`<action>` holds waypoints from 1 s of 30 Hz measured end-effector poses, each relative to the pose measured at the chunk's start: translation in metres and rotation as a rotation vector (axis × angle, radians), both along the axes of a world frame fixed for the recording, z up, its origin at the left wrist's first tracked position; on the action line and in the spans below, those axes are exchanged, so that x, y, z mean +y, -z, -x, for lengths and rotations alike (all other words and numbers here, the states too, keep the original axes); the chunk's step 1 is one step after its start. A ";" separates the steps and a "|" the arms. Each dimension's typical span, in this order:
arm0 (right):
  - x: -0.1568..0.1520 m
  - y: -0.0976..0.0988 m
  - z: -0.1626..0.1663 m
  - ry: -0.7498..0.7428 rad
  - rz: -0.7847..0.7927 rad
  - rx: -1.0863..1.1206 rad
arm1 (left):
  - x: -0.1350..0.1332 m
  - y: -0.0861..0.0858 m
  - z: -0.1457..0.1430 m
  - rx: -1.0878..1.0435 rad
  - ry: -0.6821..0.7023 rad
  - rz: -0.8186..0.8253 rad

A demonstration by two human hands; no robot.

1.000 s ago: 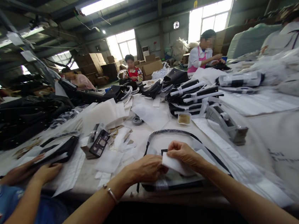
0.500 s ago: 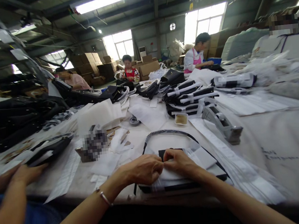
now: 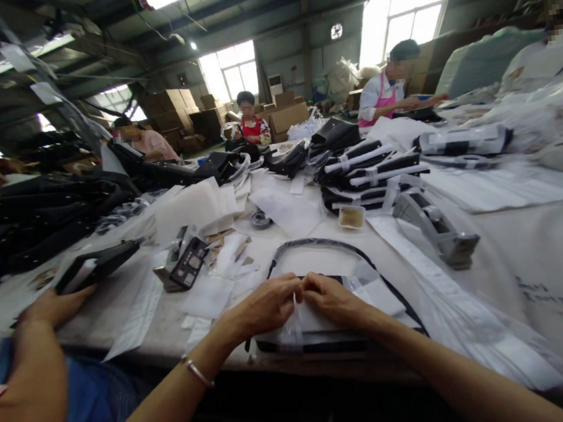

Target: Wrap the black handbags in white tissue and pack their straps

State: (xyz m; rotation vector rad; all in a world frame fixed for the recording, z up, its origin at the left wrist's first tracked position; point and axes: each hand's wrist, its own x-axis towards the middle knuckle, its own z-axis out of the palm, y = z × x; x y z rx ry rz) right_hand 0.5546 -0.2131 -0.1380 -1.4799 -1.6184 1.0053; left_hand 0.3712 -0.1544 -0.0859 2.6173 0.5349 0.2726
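Note:
A flat black bag [image 3: 320, 338] with a curved black strap [image 3: 315, 246] lies at the near table edge, covered with white sheet and clear plastic film. My left hand [image 3: 266, 304] and my right hand [image 3: 333, 297] meet over its middle, both pinched shut on a strip of clear plastic film [image 3: 294, 327] that hangs between them. A silver bracelet [image 3: 198, 372] is on my left wrist.
A co-worker's hand [image 3: 55, 305] at the left holds a black bag [image 3: 96, 264]. A grey tape dispenser [image 3: 437, 228] stands to the right, a small tray [image 3: 351, 217] and stacked black bags [image 3: 368, 178] behind. White sheets litter the table [image 3: 541, 244]. Other people work at the far end.
The white sheet my right hand held now lies flat on the bag. Both hands have come together and pinch the clear film. The co-worker's bag has lifted slightly.

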 end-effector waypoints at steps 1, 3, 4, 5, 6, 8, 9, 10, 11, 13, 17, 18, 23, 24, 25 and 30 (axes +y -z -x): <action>-0.002 -0.001 0.000 -0.023 0.006 -0.025 | 0.000 0.005 0.005 -0.061 -0.128 0.003; -0.006 -0.004 0.001 -0.029 0.024 -0.101 | -0.003 0.019 0.013 -0.176 -0.376 0.009; -0.008 -0.005 0.003 -0.018 0.029 -0.159 | -0.005 0.028 0.015 -0.228 -0.470 0.015; -0.009 -0.007 0.006 -0.004 0.026 -0.225 | -0.008 0.037 0.017 -0.274 -0.541 0.021; -0.010 -0.008 0.009 0.010 0.016 -0.289 | -0.011 0.046 0.017 -0.317 -0.589 0.022; -0.011 -0.010 0.017 0.033 0.005 -0.363 | -0.017 0.061 0.016 -0.397 -0.655 0.013; -0.010 -0.010 0.020 0.050 0.008 -0.364 | -0.020 0.066 0.015 -0.426 -0.679 0.010; -0.008 -0.010 0.024 0.071 0.010 -0.342 | -0.022 0.070 0.014 -0.444 -0.699 0.010; -0.006 -0.009 0.027 0.098 0.010 -0.308 | -0.023 0.072 0.013 -0.452 -0.712 0.012; -0.002 -0.006 0.031 0.160 -0.002 -0.243 | -0.024 0.075 0.012 -0.454 -0.727 0.016; 0.002 0.000 0.036 0.227 -0.033 -0.208 | -0.019 0.074 0.013 -0.439 -0.737 0.059; 0.002 0.001 0.036 0.223 -0.033 -0.218 | -0.018 0.073 0.014 -0.425 -0.732 0.088; -0.003 0.002 0.039 0.079 -0.062 -0.465 | -0.019 0.060 0.017 -0.300 -0.635 0.185; -0.003 0.003 0.040 0.060 -0.076 -0.521 | -0.021 0.057 0.018 -0.275 -0.603 0.165; -0.004 0.003 0.040 0.056 -0.089 -0.552 | -0.024 0.055 0.018 -0.249 -0.572 0.137; -0.003 0.009 0.033 0.144 -0.108 -0.274 | -0.025 0.052 0.019 -0.111 -0.555 0.092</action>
